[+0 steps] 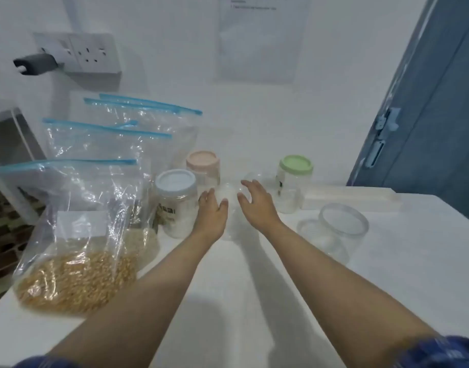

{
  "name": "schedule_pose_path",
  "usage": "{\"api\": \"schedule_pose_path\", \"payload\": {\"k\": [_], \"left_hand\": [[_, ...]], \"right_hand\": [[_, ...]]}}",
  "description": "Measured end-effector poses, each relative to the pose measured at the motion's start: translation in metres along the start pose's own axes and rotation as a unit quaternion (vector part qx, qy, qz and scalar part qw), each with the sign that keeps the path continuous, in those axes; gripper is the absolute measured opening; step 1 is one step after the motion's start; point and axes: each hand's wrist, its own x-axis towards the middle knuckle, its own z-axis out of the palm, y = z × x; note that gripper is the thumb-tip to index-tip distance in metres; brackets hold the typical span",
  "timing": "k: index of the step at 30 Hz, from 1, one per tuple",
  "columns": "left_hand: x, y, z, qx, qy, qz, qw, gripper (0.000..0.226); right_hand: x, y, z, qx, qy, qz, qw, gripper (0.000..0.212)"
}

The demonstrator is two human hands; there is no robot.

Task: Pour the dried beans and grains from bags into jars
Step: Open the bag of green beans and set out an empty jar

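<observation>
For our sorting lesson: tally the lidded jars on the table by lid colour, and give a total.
Blue-lidded jar: 1
Pink-lidded jar: 1
Green-lidded jar: 1
Total: 3

Both hands, left hand (211, 208) and right hand (257, 200), reach with spread fingers (245, 185) around a clear jar (229, 208) mid-worktop (254, 301); contact cannot be confirmed.

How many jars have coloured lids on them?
3. The blue-lidded jar stands nearest the bags, the pink-lidded jar is just behind it, and the green-lidded jar stands right of the hands. Other clear jars have no coloured lid; the bags may hide more.
</observation>
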Motion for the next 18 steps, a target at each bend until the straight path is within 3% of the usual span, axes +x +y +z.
{"api": "schedule_pose_path", "payload": {"k": [9, 18], "left_hand": [[-0.019, -0.013, 0.0, -0.047, -0.031, -0.012, 0.998, 0.064], [-0.068, -0.019, -0.006, -0.05, -0.039, 0.006, 0.998, 0.055]], "right_hand": [[-0.02, 0.007, -0.003, 0.007, 0.001, 0.006, 1.0, 0.041], [-0.067, 0.008, -0.011, 0.008, 0.028, -0.023, 0.999, 0.038]]}}
